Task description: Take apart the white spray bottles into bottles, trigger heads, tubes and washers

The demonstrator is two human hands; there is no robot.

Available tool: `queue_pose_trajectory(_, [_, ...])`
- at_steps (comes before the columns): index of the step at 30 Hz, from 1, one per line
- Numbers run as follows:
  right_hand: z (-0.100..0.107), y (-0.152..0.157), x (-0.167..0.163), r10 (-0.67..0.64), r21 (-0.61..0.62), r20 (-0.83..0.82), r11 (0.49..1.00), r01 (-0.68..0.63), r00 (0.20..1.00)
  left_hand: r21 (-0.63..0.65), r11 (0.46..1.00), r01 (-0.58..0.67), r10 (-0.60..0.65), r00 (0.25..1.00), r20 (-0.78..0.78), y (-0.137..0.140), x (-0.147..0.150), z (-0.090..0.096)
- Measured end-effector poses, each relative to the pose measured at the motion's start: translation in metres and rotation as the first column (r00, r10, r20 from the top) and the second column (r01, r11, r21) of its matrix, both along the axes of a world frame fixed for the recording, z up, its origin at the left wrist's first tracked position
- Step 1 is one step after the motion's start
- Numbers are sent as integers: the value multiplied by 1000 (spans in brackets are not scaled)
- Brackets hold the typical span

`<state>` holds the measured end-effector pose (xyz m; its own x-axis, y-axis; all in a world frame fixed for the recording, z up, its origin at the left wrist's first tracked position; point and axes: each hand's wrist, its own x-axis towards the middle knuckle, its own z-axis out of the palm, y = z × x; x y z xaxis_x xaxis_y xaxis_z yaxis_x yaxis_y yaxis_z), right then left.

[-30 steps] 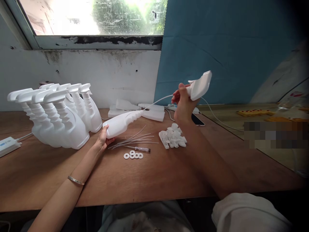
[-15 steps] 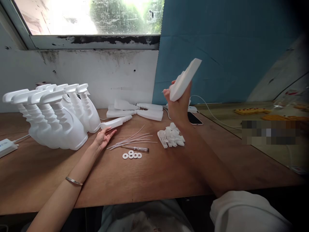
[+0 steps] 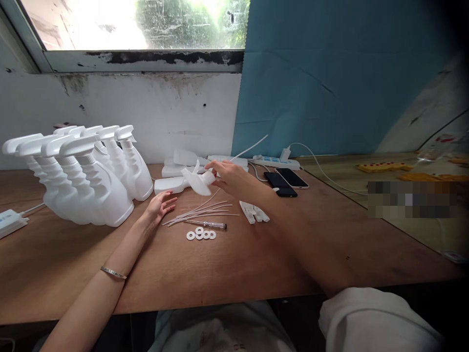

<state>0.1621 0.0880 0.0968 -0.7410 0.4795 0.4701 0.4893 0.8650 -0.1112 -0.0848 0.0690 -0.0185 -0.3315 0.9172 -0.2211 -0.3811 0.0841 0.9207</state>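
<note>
My left hand (image 3: 158, 208) lies palm up on the wooden table, fingers spread, at the near side of a white plastic bottle (image 3: 170, 185) on its side. Whether its fingertips touch the bottle I cannot tell. My right hand (image 3: 231, 177) is closed around a white trigger spray head (image 3: 200, 181), held over the neck end of that bottle. A thin tube (image 3: 252, 148) sticks out past my right hand, up to the right. Below lie several loose tubes (image 3: 205, 211), a clear-handled screwdriver (image 3: 214, 225), several white washers (image 3: 199, 235) and small white parts (image 3: 254, 213).
Several white spray bottles (image 3: 98, 188) with heads on stand upright at left. More bottles (image 3: 188, 157) lie by the wall. Two phones (image 3: 280, 186) and a power strip (image 3: 276, 162) are at back right; a white adapter (image 3: 12, 221) is at far left.
My right hand has come down and to the left with the spray head, from high above the table to the lying bottle. My left hand has hardly moved.
</note>
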Motion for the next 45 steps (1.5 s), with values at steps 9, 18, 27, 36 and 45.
queue_pose_trajectory(9, [-24,-1,-19,-13,225,139,974,-19,990,110,849,516,-523,851,44,-25,29,15])
queue_pose_trajectory(18, [-49,-11,-37,99,424,206,888,-179,974,193,874,447,-481,852,205,-30,42,12])
queue_pose_trajectory(27, [-52,-7,-33,223,107,70,967,-230,972,195,890,411,-421,907,7,-27,40,8])
queue_pose_trajectory(36, [-55,-8,-38,267,-24,30,964,-266,963,170,883,437,-438,898,-28,-28,42,10])
queue_pose_trajectory(45, [-57,-1,-27,267,-24,110,964,-266,957,235,937,259,-277,960,46,-28,26,26])
